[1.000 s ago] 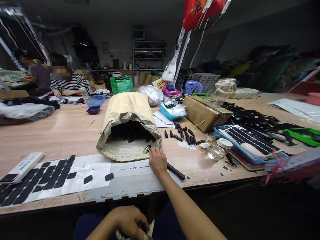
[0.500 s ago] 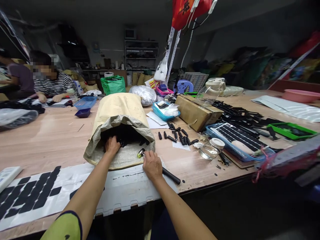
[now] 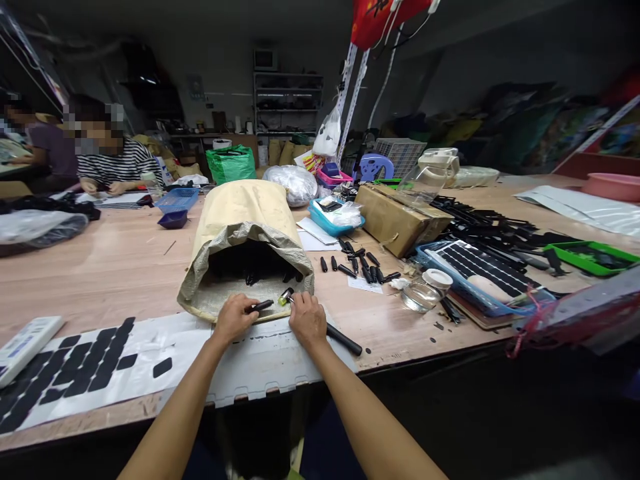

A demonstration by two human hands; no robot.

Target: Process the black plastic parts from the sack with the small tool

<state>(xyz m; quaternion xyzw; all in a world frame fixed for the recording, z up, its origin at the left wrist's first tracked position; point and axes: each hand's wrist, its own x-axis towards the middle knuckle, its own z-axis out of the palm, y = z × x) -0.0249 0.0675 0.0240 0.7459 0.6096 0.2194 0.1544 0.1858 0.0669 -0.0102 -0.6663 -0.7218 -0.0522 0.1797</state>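
Note:
My left hand [image 3: 235, 319] is closed on a short black tapered plastic piece [image 3: 261, 306], held just in front of the mouth of a pale yellow woven sack [image 3: 240, 197]. The sack lies on its side, with more black pieces [image 3: 250, 275] dim inside it. My right hand [image 3: 307, 319] grips a small hammer [image 3: 345, 340] with a black handle; its metal head with a yellow-green face rests by the sack's lower lip. Both hands are over a grey-white board [image 3: 255, 373] at the table's front edge.
Several black pieces [image 3: 370, 270] lie right of the sack, near a cardboard box [image 3: 395, 220] and a glass jar [image 3: 420, 297]. A blue tray [image 3: 470, 293] stands further right. White sheets with black patches [image 3: 163, 367] lie at left. Another person [image 3: 117, 163] sits across the table.
My left hand has come out of the sack with a black plastic piece and moved right, toward the hammer head. My right hand keeps its hold on the hammer. The view has shifted slightly.

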